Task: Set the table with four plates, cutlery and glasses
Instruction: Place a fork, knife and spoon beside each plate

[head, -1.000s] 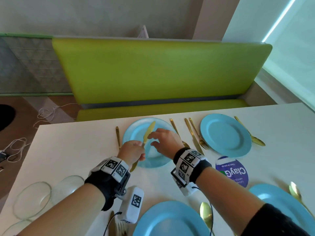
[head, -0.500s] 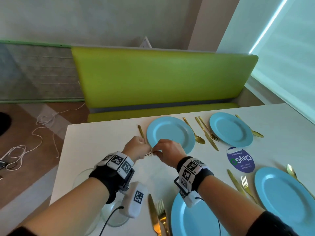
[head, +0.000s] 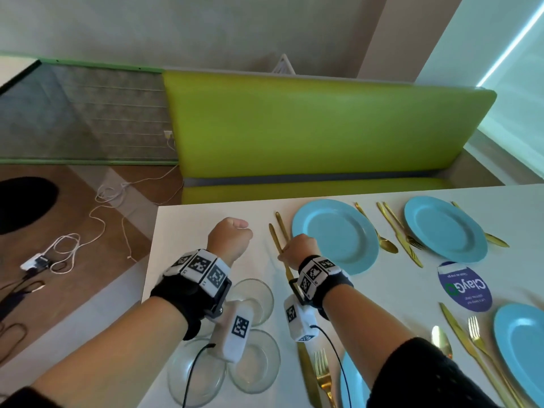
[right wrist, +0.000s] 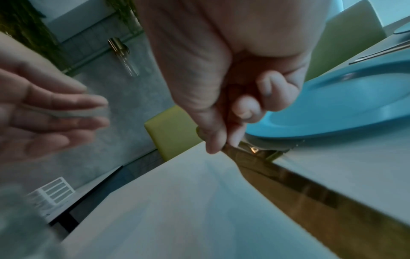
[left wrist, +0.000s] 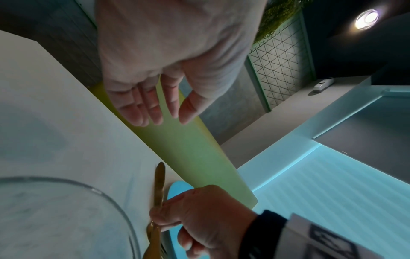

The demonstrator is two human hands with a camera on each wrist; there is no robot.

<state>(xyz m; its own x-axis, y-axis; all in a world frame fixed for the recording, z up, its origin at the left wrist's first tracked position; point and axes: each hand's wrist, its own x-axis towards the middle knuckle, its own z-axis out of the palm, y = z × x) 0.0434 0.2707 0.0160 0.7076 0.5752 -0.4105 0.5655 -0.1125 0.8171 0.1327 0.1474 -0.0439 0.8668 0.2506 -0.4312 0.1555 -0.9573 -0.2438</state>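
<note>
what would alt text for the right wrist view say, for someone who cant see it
Seen from the wrist, the person's right hand pinches a gold metal knife that lies along the white table, beside the rim of a round blue plate. The left hand hovers at the left, blurred, fingers straight and empty.

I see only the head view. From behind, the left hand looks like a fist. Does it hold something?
Observer: No. In the left wrist view the left hand has nearly straight fingers and nothing in it.
Operator: How does the right hand take the knife?
Observer: In the right wrist view the right hand pinches the knife between the thumb and the fingertips, with the other fingers curled.
</note>
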